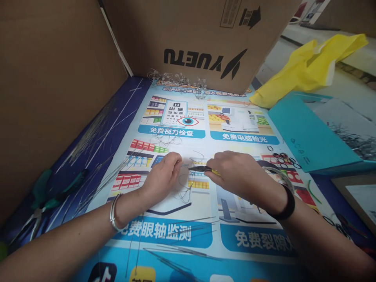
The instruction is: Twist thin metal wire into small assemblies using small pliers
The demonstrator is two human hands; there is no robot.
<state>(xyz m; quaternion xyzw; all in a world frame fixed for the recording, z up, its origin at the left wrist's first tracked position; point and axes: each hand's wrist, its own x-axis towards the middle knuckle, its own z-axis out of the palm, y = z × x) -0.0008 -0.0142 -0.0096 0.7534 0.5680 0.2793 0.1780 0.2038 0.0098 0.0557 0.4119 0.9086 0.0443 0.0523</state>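
Observation:
Near the middle of the printed sheet, my right hand point(232, 170) is wrapped round small pliers point(199, 169) with dark jaws and a yellow handle. Their tip points left, close to the fingers of my left hand point(164, 172). That left hand is closed in a pinch on thin wire; a looped piece of wire point(185, 192) hangs below and between the hands. More wire loops point(166, 138) lie on the sheet beyond the left hand. Straight wires point(182, 250) are spread on the sheet nearer to me.
Cardboard point(194, 31) stands at the back and left. Green-handled pliers point(41, 201) lie at the left. Beaded wire point(176, 79) lines the back. Black rings point(282, 159), a turquoise box point(317, 137) and a yellow bag point(308, 72) are at the right.

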